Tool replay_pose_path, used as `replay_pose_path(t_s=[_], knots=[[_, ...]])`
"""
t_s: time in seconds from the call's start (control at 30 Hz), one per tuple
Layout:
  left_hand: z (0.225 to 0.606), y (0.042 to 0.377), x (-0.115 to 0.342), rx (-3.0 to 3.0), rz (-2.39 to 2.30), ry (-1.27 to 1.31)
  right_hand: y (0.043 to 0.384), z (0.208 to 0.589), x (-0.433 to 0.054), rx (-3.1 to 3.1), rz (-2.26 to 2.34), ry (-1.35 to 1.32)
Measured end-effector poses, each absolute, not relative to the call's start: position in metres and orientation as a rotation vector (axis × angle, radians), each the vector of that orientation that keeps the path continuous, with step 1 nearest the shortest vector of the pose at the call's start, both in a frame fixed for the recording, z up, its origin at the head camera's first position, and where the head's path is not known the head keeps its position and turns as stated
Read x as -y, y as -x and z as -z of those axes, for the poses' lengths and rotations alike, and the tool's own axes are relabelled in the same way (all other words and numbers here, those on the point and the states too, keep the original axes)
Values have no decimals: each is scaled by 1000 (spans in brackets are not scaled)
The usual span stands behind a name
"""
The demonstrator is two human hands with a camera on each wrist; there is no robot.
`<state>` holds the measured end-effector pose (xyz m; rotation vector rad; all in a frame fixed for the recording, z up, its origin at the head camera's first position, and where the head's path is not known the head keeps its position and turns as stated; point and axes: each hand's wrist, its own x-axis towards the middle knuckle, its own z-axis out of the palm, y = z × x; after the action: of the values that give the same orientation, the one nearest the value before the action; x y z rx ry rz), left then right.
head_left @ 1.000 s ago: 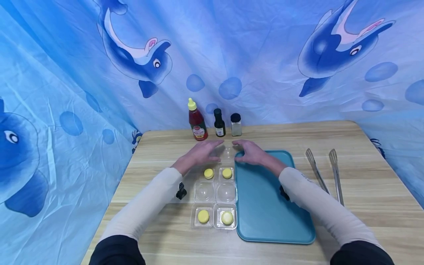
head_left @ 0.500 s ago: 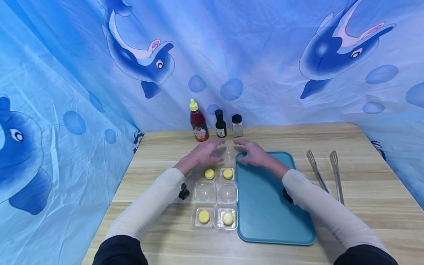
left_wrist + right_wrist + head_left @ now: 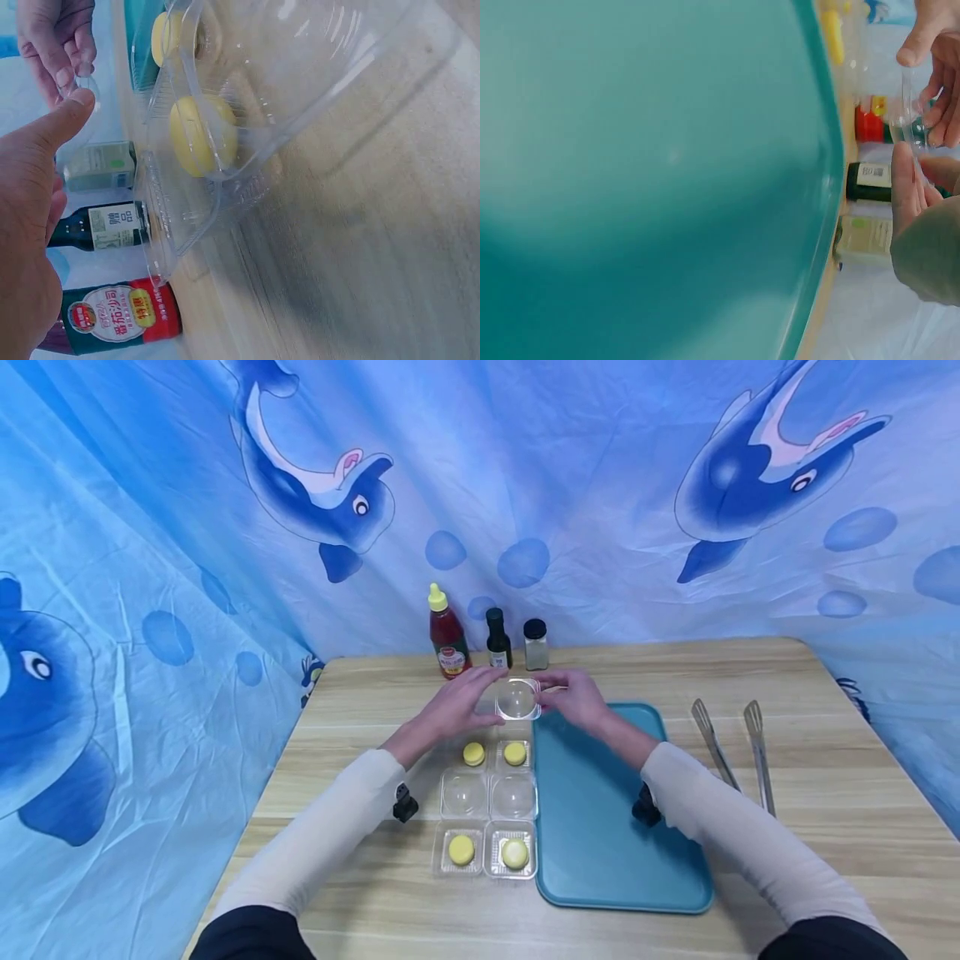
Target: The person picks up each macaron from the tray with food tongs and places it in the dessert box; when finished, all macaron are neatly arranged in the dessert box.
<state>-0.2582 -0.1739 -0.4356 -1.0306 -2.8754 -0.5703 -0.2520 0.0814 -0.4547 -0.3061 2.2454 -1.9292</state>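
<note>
A clear domed plastic lid (image 3: 517, 700) is raised between both hands behind the back row of clear boxes. My left hand (image 3: 453, 703) holds its left edge, thumb near and fingers far. On the opposite side, my right hand (image 3: 576, 697) pinches the edge, as the right wrist view also shows of the lid (image 3: 909, 112). Just nearer, two yellow macarons (image 3: 473, 754) sit in the back boxes; the left forearm partly hides these. Whether the raised lid joins a box cannot be told. In front, two opened boxes hold a macaron (image 3: 461, 850) each, their domed lids (image 3: 463, 794) folded back.
A teal tray (image 3: 618, 827) lies right of the boxes, under the right forearm. Metal tongs (image 3: 761, 756) rest farther right. Behind the hands stand a ketchup bottle (image 3: 450, 639), a small dark bottle (image 3: 497, 639) and a black-capped jar (image 3: 536, 647).
The lid lay low between the spread hands before; now it is lifted and held. My right hand has closed onto its edge, and my left hand has shifted slightly.
</note>
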Motion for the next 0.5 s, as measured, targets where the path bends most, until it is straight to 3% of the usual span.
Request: replay_pose_path(t_s=[0.23,0.5], knots=[[433,253,174,2818,665,1096,245,449,-77,-2087,2096,161],[435,250,174,2797,943,1150,237,442,-81,-2139,2057,226]])
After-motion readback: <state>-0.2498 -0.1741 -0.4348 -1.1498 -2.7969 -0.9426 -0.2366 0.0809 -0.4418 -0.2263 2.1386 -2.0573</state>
